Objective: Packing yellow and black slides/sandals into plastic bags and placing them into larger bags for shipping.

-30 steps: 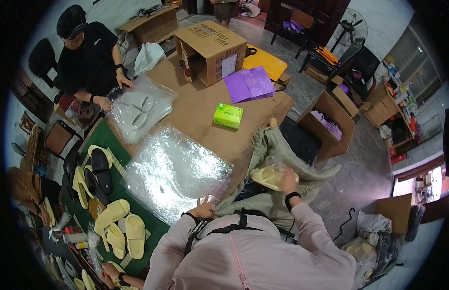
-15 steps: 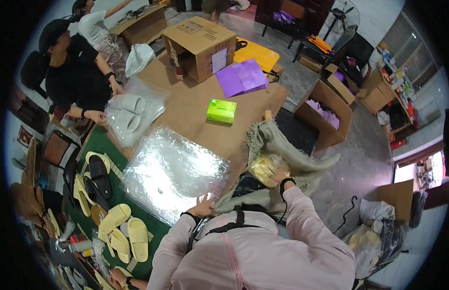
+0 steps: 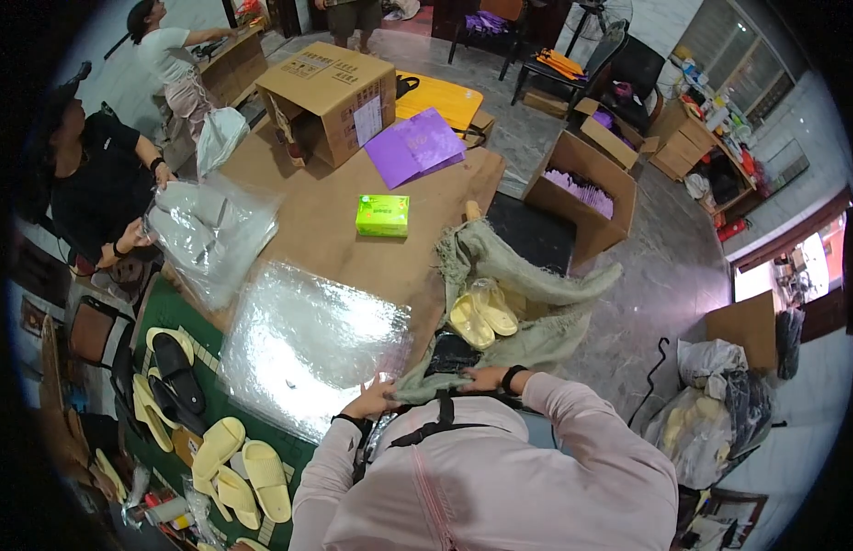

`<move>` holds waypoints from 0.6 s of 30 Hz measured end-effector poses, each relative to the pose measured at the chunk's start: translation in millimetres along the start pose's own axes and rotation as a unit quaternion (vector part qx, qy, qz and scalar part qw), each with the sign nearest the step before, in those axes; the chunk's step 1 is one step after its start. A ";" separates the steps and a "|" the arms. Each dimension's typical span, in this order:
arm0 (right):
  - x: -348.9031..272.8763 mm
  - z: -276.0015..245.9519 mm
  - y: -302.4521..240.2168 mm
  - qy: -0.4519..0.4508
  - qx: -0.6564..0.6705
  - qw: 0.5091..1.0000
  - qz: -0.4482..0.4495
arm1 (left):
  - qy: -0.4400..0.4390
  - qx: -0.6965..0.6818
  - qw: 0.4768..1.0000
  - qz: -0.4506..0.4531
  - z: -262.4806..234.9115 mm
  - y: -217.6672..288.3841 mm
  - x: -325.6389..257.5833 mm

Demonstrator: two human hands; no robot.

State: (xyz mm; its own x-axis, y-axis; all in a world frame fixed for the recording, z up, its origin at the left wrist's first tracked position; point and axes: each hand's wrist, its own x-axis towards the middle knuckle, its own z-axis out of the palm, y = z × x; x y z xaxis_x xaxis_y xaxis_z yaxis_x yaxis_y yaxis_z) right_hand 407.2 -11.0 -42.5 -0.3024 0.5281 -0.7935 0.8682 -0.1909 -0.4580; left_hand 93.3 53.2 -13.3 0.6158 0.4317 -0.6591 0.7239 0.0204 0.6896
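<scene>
A grey-green cloth sack [image 3: 532, 266] lies spread beside the table edge, right in front of me. My left hand [image 3: 371, 400] is closed on its near edge, at the corner of a pile of clear plastic bags [image 3: 302, 340]. A short way to the right, my right hand [image 3: 489, 378] also grips the sack's near rim, fingers curled over the cloth. Inside the sack's opening rests a pair of pale yellow slippers [image 3: 482, 317] in clear plastic. Something black and shiny [image 3: 452, 353] shows between the slippers and my hands.
A green tissue pack [image 3: 382, 217], purple bags [image 3: 414, 149] and an open carton [image 3: 330, 101] stand on the table. At left, yellow and black slippers [image 3: 224, 459] lie on a green mat [image 3: 302, 447]. A co-worker [image 3: 96, 174] handles bagged white slippers [image 3: 192, 213]. Another carton [image 3: 582, 197] stands right.
My right hand has let go of the bagged yellow slippers and come back to the sack's near edge. The view has shifted slightly. The co-worker has lifted the bagged white slippers.
</scene>
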 end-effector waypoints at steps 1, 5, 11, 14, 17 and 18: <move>-3.2 -3.5 1.8 0.000 0.006 1.000 0.029 | -0.028 -0.105 0.992 0.066 1.3 -20.5 5.0; -13.6 -15.0 57.2 -0.050 -0.103 0.992 -0.044 | 0.069 -0.363 0.929 0.036 19.3 -45.8 22.7; -120.6 -63.8 19.8 -0.091 -0.149 0.984 0.033 | 0.014 -0.161 0.981 0.105 5.9 -4.7 16.8; -136.6 -62.6 26.0 -0.078 -0.137 0.988 -0.003 | 0.012 -0.106 0.984 0.145 10.3 -20.2 23.6; -138.6 -70.3 7.1 -0.117 -0.177 0.977 -0.017 | 0.056 -0.157 0.985 0.044 3.1 8.5 15.2; -130.6 -68.3 9.3 -0.126 -0.195 0.971 -0.060 | 0.060 -0.156 0.985 0.042 3.1 15.8 13.6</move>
State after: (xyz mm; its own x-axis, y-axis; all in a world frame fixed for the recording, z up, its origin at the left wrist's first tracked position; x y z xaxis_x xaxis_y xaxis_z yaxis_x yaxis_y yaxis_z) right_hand 481.7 -25.2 84.2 -0.4548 0.2989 -0.8389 0.8887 0.2139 -0.4056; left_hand 114.0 56.6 -12.3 0.6146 0.5465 -0.5689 0.5294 0.2489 0.8111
